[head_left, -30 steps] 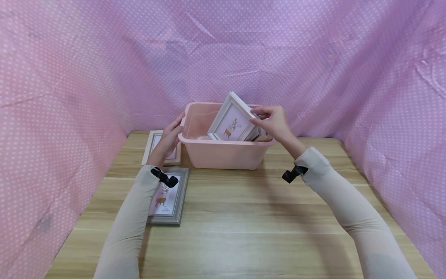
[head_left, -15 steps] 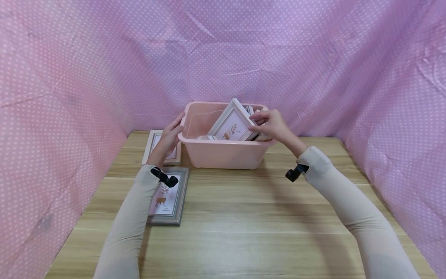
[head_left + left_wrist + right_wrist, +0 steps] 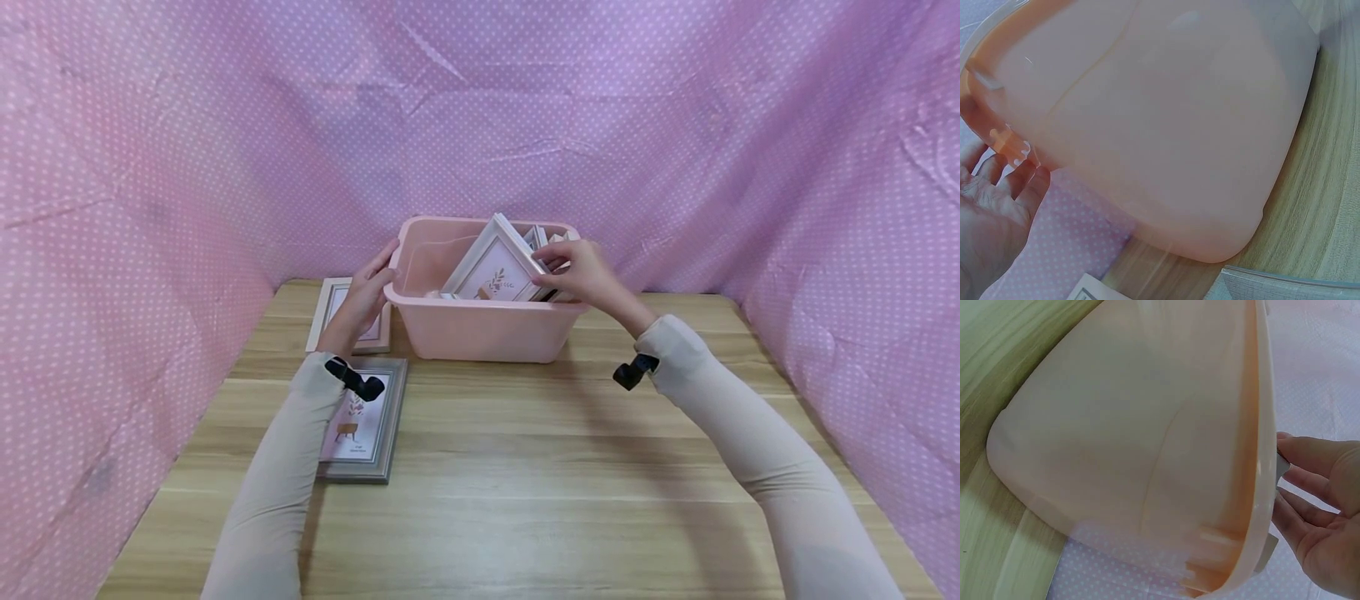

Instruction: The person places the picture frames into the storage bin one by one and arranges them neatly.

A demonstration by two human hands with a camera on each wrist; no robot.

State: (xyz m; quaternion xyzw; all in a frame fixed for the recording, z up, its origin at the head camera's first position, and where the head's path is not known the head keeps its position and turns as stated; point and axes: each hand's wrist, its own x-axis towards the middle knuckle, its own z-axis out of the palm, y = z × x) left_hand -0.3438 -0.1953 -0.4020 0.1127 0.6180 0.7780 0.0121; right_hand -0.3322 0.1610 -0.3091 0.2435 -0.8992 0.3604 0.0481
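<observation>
A pink plastic basin (image 3: 487,332) stands at the back of the table. My left hand (image 3: 365,293) grips its left rim; in the left wrist view the fingers (image 3: 1035,187) curl at the rim's underside. Inside the basin, a white picture frame (image 3: 495,268) with a plant print leans tilted, one corner up above the rim. My right hand (image 3: 581,271) pinches the frame's upper right edge between thumb and fingers. More frames (image 3: 537,237) stand behind it at the basin's right side. In the right wrist view, the basin wall hides most of the held frame.
Left of the basin a white picture frame (image 3: 330,312) lies flat, partly under my left hand. In front of it lies a larger grey frame (image 3: 381,450), partly covered by the left sleeve. A pink dotted cloth (image 3: 480,125) hangs around the wooden table (image 3: 525,483).
The white picture frame has gone lower into the basin, my right hand moving slightly down with it. More of the frames behind now shows. My left hand stays on the rim.
</observation>
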